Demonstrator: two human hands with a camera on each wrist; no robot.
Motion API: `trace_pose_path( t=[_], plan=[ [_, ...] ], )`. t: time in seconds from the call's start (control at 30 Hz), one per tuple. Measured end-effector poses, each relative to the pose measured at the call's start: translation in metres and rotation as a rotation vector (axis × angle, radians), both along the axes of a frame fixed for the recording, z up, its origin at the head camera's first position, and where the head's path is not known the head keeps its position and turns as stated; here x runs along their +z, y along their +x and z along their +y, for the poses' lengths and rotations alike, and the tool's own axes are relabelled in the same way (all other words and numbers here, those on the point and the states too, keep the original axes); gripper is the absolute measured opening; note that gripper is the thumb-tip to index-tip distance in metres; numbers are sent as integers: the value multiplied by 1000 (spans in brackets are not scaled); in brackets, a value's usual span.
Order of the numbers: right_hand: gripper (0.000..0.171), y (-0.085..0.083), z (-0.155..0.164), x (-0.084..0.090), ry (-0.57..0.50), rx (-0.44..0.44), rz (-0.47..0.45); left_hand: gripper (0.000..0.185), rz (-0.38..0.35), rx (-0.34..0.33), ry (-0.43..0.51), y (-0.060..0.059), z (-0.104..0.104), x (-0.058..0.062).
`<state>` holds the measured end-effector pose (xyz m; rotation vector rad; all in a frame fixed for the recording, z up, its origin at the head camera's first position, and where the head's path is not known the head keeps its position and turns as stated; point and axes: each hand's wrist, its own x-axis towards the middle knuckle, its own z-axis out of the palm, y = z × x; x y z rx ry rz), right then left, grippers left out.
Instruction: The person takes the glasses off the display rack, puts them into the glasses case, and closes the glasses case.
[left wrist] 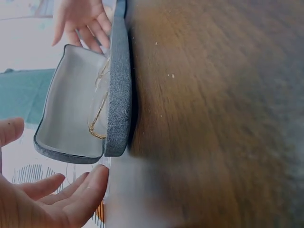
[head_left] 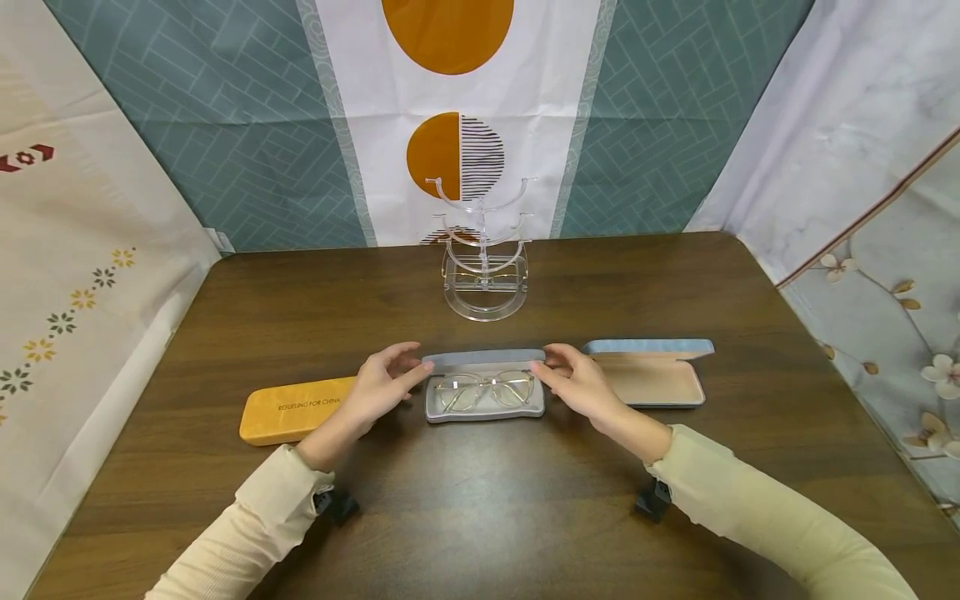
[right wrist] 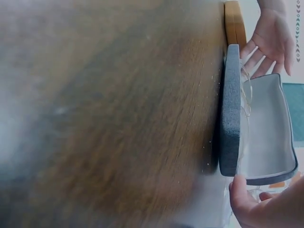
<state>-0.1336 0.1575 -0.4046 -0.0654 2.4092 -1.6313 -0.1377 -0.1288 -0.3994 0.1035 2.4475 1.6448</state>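
A grey-blue glasses case (head_left: 487, 415) lies on the table with its lid (left wrist: 71, 104) raised and its pale lining showing. Inside it rest eyeglasses (head_left: 486, 382) with clear lenses and a thin gold frame. My left hand (head_left: 379, 385) is at the left end of the case, fingers spread and slightly bent beside the lid. At the opposite end is my right hand (head_left: 579, 385), its thumb (right wrist: 240, 190) right at the hinge corner. Both hands flank the case, and neither has its fingers curled around anything.
A yellow case (head_left: 292, 410) with printed lettering lies left, partly behind my left forearm. Right of my right hand sits another case (head_left: 651, 379), lid up, with a beige lining. Farther back stands a clear tiered display stand (head_left: 484, 310) with thin-framed glasses low on it.
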Motion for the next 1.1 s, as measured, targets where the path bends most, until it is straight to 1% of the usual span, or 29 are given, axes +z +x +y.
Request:
trace_pose_path(
  t=[0.2,0.3,0.5,0.77,0.93,1.1],
  plan=[
    [65,-9,-5,-1,37,12,-80,58,-103,-21,-33,-7,8,0],
    [64,-12,-6,-3,43,16,-102,59,-126,-16,-43,-10,11,-1],
    [61,-15,-9,-4,59,7,-90,57,-126,-12,-61,-14,15,-3],
    [52,-17,-11,-6,58,8,-100,48,-125,-42,-52,-15,15,-3],
    [53,-18,-10,-7,41,31,-110,41,-122,-57,-27,-13,15,-3],
    [51,-18,-9,-7,10,70,-122,38,-114,-57,6,-11,12,-4]
  ],
)
